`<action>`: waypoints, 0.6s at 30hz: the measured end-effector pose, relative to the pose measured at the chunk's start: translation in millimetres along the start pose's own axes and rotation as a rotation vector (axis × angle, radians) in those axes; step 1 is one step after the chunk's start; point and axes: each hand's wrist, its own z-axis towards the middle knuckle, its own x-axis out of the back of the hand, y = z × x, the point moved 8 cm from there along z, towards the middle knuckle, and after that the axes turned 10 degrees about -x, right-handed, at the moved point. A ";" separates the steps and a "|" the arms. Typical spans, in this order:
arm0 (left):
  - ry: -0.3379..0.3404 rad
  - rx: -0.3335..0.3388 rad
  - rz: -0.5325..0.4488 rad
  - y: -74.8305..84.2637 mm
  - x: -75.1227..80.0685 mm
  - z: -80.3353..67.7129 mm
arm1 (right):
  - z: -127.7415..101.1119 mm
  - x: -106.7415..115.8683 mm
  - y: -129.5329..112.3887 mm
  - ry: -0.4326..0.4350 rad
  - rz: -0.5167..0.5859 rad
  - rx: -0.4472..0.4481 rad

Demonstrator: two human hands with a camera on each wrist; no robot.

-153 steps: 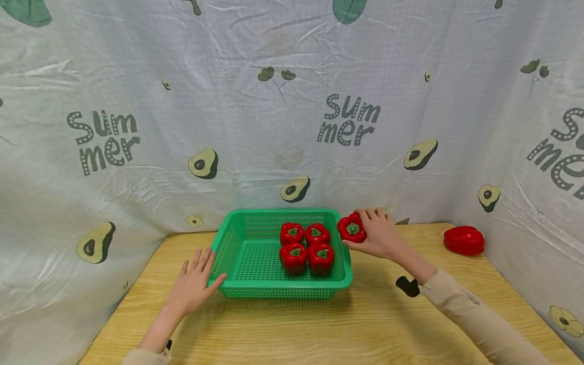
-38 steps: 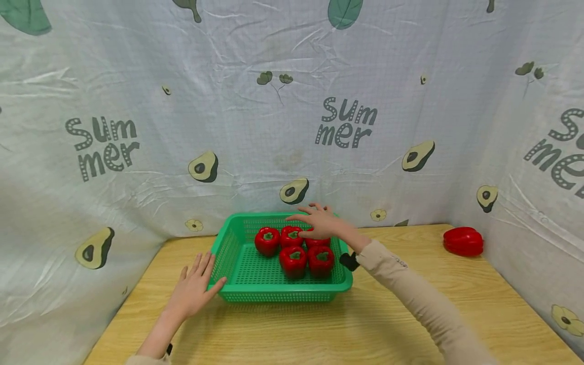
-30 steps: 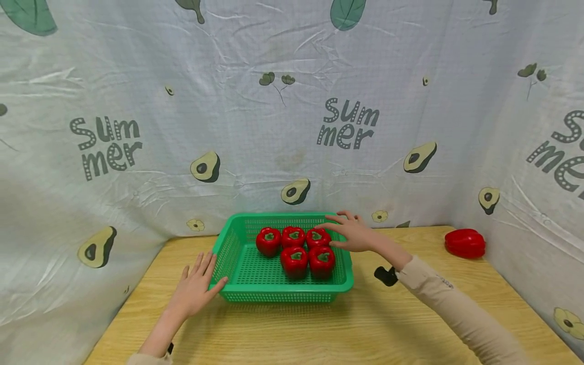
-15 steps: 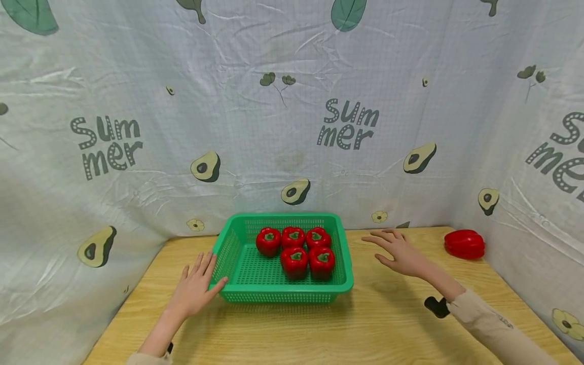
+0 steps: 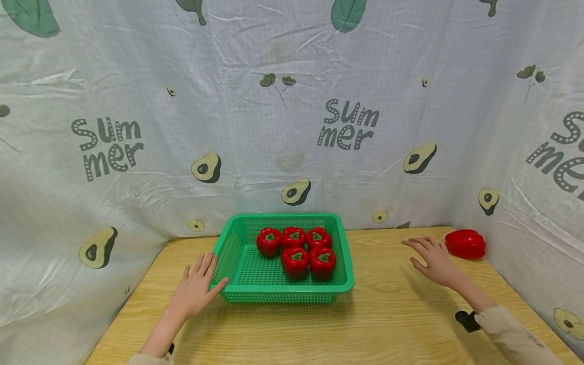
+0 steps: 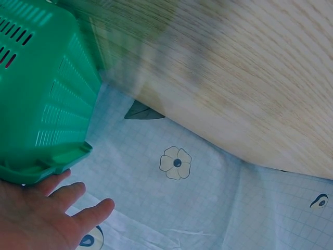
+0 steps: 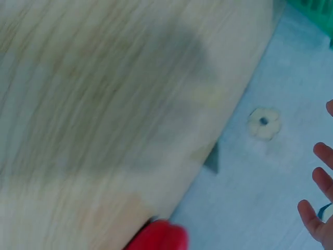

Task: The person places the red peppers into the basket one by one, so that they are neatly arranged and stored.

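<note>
A green plastic basket [image 5: 287,288] stands on the table with several red bell peppers [image 5: 295,262] inside, stems up, grouped toward its right and back. My left hand [image 5: 193,286] rests against the basket's left rim, fingers spread. In the left wrist view its fingers [image 6: 67,197] lie beside the basket's wall [image 6: 65,99]. My right hand [image 5: 435,261] is above the table at the right, holding nothing, fingers loosely extended. Just beyond it, one more red bell pepper [image 5: 465,244] lies on its side near the table's right edge. In the right wrist view part of that pepper [image 7: 158,237] shows at the bottom.
The wooden table [image 5: 292,334] bears the basket and the lone pepper. A white curtain [image 5: 255,132] printed with avocados and lettering hangs behind and along both sides, close to the table's edges. The basket's left half shows its bare mesh floor [image 5: 248,268].
Earlier my right hand held a pepper at the basket's right rim; that pepper now sits in the back row. The right hand has since moved right, toward the lone pepper. The left hand stays put.
</note>
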 end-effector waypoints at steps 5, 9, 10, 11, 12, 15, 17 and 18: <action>0.008 -0.003 0.000 0.5 0.2 -0.7 | -9.2 2.2 32.8 0.022 -0.060 -0.090; 0.008 -0.001 -0.002 0.7 0.7 -1.3 | -14.7 2.6 57.5 0.031 -0.090 -0.140; 0.007 0.000 -0.004 0.7 0.7 -1.3 | -15.9 3.2 63.4 0.042 -0.100 -0.149; 0.005 0.001 -0.003 0.7 0.7 -1.3 | -17.3 3.5 69.2 0.051 -0.110 -0.160; 0.004 0.001 -0.004 0.7 0.7 -1.2 | -18.4 4.4 74.7 0.063 -0.118 -0.172; 0.003 0.001 -0.007 0.7 0.4 -0.9 | -21.5 6.3 90.7 0.084 -0.144 -0.217; 0.002 0.000 -0.004 0.7 0.1 -0.7 | -23.9 7.2 100.6 0.085 -0.159 -0.253; 0.002 0.000 -0.003 0.7 -0.1 -0.5 | -24.6 7.5 105.3 0.082 -0.167 -0.269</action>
